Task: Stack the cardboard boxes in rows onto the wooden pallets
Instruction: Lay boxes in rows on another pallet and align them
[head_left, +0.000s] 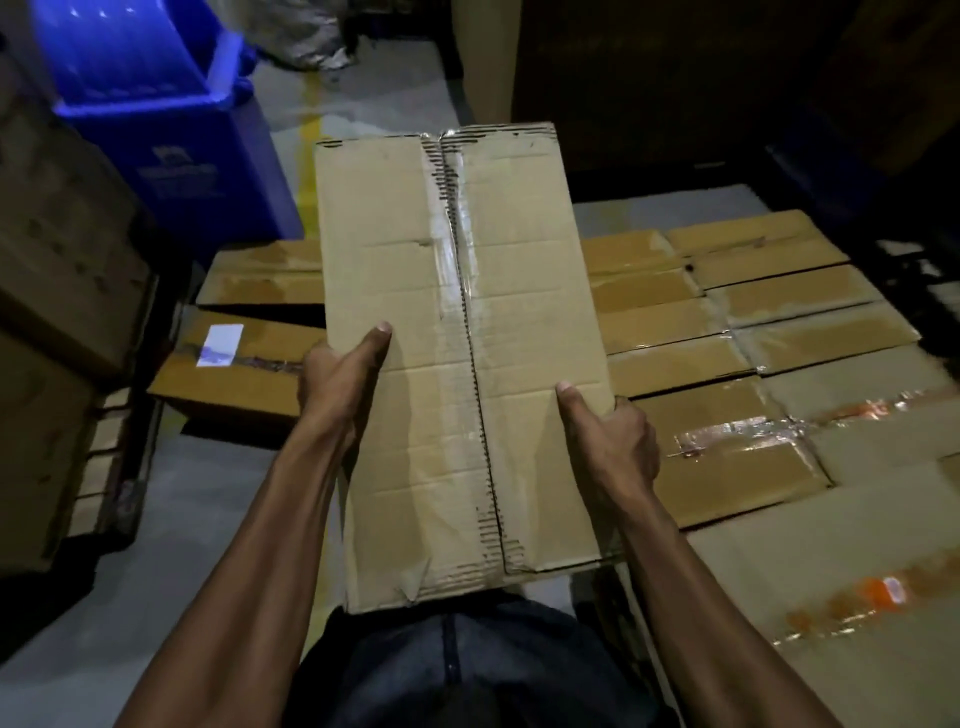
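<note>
A long taped cardboard box (457, 332) is held up in front of me, lengthwise away from my body. My left hand (340, 379) grips its left edge, thumb on top and fingers hidden underneath. My right hand (613, 441) grips its right edge the same way. Below and to the right, several flat cardboard boxes (727, 332) lie side by side in rows. More of these low boxes (234, 358) show to the left of the held box. The pallet under them is hidden.
A blue plastic bin (171, 119) stands at the back left. Tall cartons (57, 291) rise along the left edge. A dark large box (675, 78) stands at the back. Grey floor with a yellow line (311, 130) runs between them.
</note>
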